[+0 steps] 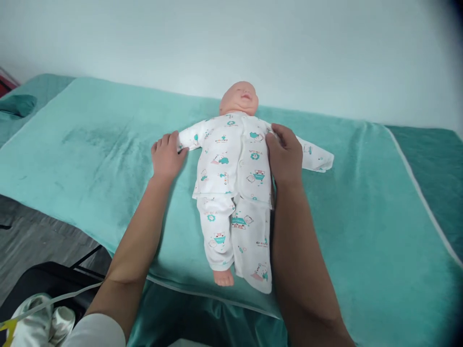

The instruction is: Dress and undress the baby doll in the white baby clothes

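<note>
A baby doll (234, 159) lies on its back on a teal towel (90, 159), head toward the wall. It wears a white printed top and trousers. My left hand (166, 156) rests flat on the towel, fingers touching the cuff of the doll's sleeve (190, 137) on the left. My right hand (285, 152) lies on the doll's side by the armpit, fingers curled on the cloth of the top. The other sleeve (316, 158) stretches out flat to the right. One bare foot (223, 277) shows; the other trouser leg hangs limp.
The towel covers a bed (434, 159) against a white wall. A dark teal pillow (16, 103) lies at the far left. Below the near edge, at bottom left, are a black object (47, 279) and pale cloth (39, 320) over grey flooring.
</note>
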A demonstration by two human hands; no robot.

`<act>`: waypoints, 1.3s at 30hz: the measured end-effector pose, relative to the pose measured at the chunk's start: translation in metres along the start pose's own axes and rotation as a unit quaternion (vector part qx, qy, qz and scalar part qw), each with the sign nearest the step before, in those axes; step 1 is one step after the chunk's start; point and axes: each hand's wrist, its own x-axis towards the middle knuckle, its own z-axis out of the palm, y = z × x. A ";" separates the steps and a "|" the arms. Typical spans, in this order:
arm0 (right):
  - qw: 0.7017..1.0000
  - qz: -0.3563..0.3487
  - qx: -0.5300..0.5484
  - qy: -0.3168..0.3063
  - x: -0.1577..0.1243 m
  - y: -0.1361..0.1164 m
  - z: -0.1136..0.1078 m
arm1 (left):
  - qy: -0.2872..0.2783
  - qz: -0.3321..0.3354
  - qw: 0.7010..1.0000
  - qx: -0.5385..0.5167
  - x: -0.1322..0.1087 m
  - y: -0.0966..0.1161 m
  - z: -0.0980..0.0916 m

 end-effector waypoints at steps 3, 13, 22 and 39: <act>0.999 -0.005 -0.040 0.019 0.000 0.007 0.000 | -0.007 -0.035 0.999 0.018 -0.003 -0.015 -0.006; 0.991 0.020 -0.122 0.050 0.007 0.065 -0.059 | 0.048 -0.069 0.996 0.040 -0.023 -0.040 -0.017; 0.951 0.163 -0.225 0.137 0.004 0.078 -0.103 | 0.095 -0.099 0.973 -0.188 -0.021 -0.059 -0.011; 0.941 0.151 -0.001 0.302 0.021 0.080 -0.097 | 0.227 -0.104 0.914 -0.319 -0.020 -0.059 -0.008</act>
